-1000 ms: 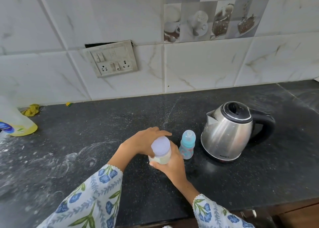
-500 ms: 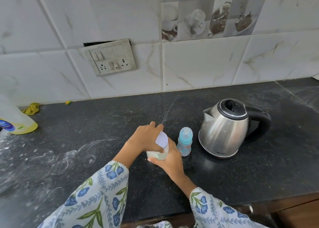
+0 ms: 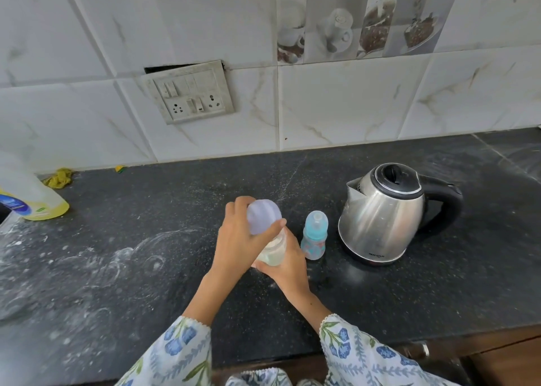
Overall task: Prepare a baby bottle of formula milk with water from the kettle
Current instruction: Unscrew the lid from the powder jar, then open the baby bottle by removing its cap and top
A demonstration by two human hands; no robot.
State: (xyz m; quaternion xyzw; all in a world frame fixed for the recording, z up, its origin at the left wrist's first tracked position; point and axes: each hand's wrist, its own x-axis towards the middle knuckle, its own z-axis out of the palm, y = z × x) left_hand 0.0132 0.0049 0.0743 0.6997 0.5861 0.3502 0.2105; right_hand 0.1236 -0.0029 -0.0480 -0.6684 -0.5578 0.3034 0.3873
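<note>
My left hand (image 3: pixel 237 239) grips the pale lavender lid (image 3: pixel 263 216) of a small clear jar (image 3: pixel 273 252) that holds something whitish. My right hand (image 3: pixel 288 271) wraps around the jar's lower part from the right and holds it on the black counter (image 3: pixel 146 268). The lid leans toward me over the jar's mouth; I cannot tell whether it is off. Just right of the jar, apart from my hands, a small baby bottle (image 3: pixel 313 236) with a blue collar and clear cap stands upright. The steel kettle (image 3: pixel 380 219), lid shut, black handle pointing right, sits further right.
A yellow-bottomed plastic bottle (image 3: pixel 26 192) stands at the far left, with a yellow cloth (image 3: pixel 58 178) behind it by the wall. A switch panel (image 3: pixel 190 91) is on the tiled wall. White smears mark the counter's left half. The counter's front edge runs below my sleeves.
My left hand has shifted its grip on the lavender lid and the lid's tilt has changed. The jar stays beside the baby bottle. Kettle and bottle have not moved.
</note>
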